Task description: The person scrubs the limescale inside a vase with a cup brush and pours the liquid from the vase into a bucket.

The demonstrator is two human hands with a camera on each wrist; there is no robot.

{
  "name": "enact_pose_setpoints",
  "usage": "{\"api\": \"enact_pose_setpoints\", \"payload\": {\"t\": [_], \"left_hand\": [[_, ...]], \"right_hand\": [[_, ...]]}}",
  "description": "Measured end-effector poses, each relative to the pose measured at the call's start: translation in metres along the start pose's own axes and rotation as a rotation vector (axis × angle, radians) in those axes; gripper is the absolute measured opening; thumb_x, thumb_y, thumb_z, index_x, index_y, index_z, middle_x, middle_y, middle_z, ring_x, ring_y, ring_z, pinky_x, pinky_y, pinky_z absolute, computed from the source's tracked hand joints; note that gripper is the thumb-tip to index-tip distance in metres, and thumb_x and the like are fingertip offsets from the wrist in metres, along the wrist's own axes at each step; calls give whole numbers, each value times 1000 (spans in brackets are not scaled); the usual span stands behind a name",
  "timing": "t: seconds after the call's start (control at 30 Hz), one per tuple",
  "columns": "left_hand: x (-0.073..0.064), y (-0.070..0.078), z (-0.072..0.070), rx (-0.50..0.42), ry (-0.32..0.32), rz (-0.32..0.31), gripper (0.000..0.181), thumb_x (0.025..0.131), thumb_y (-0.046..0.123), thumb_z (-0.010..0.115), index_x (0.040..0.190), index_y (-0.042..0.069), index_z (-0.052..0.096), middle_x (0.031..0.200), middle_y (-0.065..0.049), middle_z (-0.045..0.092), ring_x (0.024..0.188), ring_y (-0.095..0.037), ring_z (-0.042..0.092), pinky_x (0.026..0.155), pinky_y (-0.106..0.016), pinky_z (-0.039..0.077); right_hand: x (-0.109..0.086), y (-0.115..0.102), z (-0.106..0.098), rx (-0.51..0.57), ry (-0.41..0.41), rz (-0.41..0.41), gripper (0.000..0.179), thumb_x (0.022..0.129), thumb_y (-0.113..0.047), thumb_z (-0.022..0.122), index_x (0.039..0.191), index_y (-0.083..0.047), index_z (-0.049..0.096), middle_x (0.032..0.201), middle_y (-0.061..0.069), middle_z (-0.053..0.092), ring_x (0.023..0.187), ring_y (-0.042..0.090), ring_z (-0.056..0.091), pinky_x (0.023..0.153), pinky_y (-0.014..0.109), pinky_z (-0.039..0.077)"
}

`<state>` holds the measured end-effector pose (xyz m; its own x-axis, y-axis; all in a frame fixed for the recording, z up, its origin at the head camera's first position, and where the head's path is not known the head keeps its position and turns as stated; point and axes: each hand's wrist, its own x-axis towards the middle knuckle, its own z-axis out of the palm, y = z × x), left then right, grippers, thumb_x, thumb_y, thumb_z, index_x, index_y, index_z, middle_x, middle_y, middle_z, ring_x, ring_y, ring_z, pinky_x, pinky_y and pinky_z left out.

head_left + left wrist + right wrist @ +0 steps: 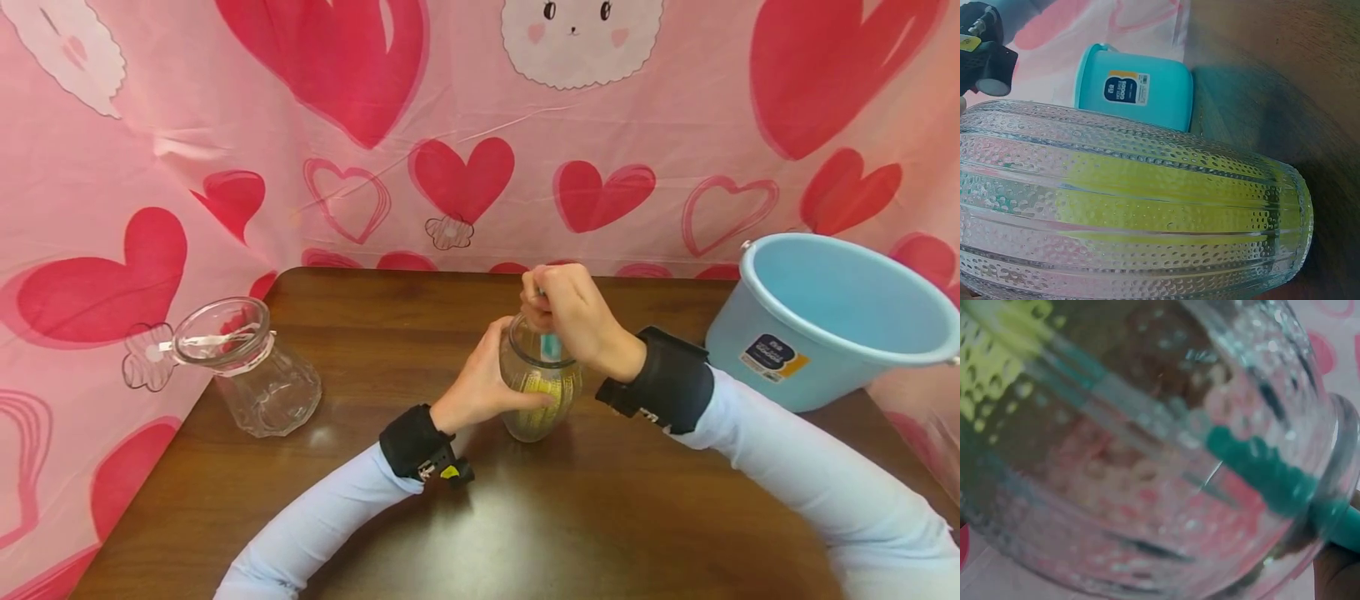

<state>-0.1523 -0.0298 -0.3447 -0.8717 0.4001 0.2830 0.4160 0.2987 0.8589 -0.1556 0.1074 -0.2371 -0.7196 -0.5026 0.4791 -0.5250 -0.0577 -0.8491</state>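
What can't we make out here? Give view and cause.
- Top end of the green handle: head view, covered by the right grip.
- Exact shape of the yellow part: left wrist view, distorted by the dimpled jar.
- Some fingers of the left grip: head view, hidden behind the jar.
- Far right end of the blue bucket: head view, cut off by the frame edge.
- Fine print on the label: head view, too small.

Curled right hand [573, 312], higher than curved left hand [483, 382]
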Motion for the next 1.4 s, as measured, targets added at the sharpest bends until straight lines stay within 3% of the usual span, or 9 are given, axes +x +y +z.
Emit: {"api": "enact_pose_setpoints", "payload": {"t": [0.23, 0.8, 1.03, 1.4], "left_hand": [[0, 0, 0, 12, 9, 2, 95, 58, 19, 86, 132, 7, 28, 127, -8, 41, 113, -18, 44, 95, -36, 37], [-1, -1, 0, 12, 0, -1, 93, 61, 22, 85, 132, 6, 28, 127, -8, 41, 116, -18, 42, 96, -38, 37], [-2, -1, 1, 2, 1, -13, 93, 60, 23, 84, 132, 5, 28, 127, -8, 42, 115, -18, 42, 96, -38, 37], [-2, -2, 0, 23, 11, 5, 93, 60, 22, 85, 132, 6, 28, 128, -8, 42, 117, -19, 42, 98, -38, 36]], "right_hand": [[7, -9, -2, 42, 6, 5, 36, 90, -12, 25, 56, 1, 24, 47, 6, 20, 41, 16, 19, 40, 28, 16], [36, -66, -14, 186, 80, 18, 32, 85, -6, 17, 53, -8, 19, 43, -1, 17, 37, 16, 11, 36, 29, 10], [40, -65, -19, 309, 125, 122, 29, 81, -8, 15, 52, -11, 18, 44, 0, 12, 38, 15, 7, 38, 30, 5], [32, -47, -14, 330, 141, 150, 31, 82, -8, 15, 51, -11, 18, 44, 0, 13, 39, 15, 7, 39, 30, 6]]}}
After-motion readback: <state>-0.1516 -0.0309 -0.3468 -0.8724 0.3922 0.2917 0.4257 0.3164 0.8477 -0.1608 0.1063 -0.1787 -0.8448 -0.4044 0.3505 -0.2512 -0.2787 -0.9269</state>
